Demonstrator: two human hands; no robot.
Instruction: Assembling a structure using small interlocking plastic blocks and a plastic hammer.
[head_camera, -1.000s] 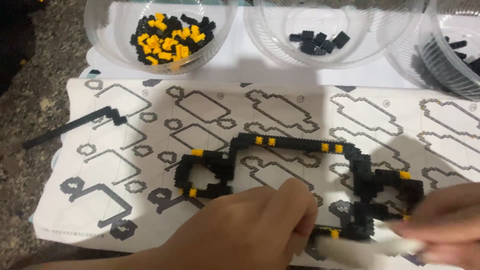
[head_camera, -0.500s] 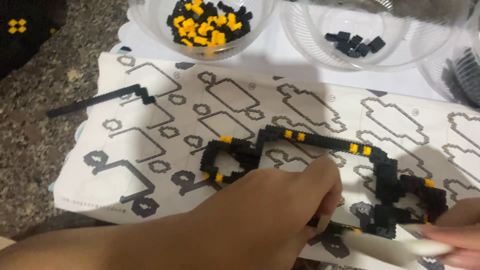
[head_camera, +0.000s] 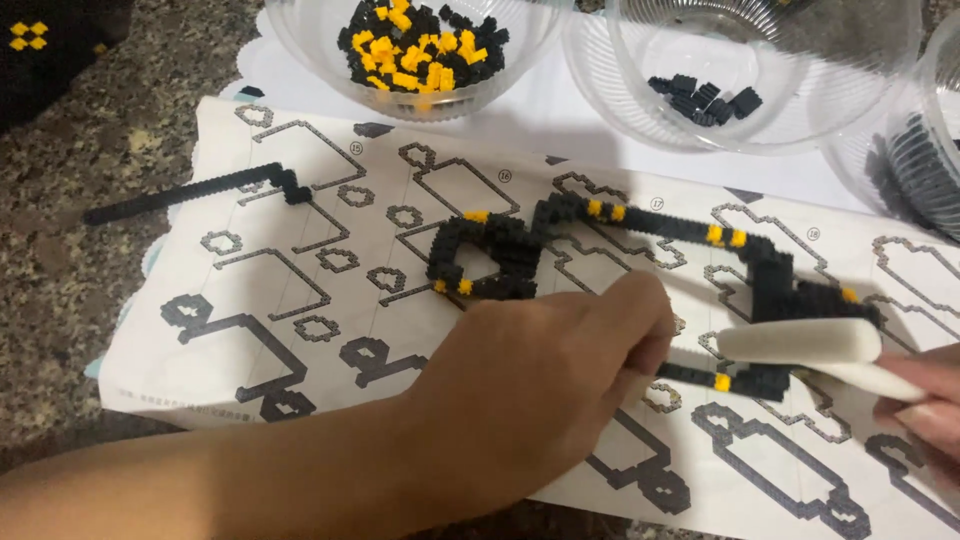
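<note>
Clear plastic bowls: three in view — one with black and yellow bricks, one with a few black bricks, one with black bricks at the right edge. Printed instruction sheet: one. Black-and-yellow brick assembly: one. Loose black brick strip: one. White tool: one. Hands: two, left, right.

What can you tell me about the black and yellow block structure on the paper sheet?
The block structure is made of tiny black bricks with a few yellow ones, plastic by its look. It forms a closed loop at one end, then a thin winding chain. It lies flat on the printed instruction sheet. The left hand covers part of its lower edge, and the white tool in the right hand lies over its far end.
</note>
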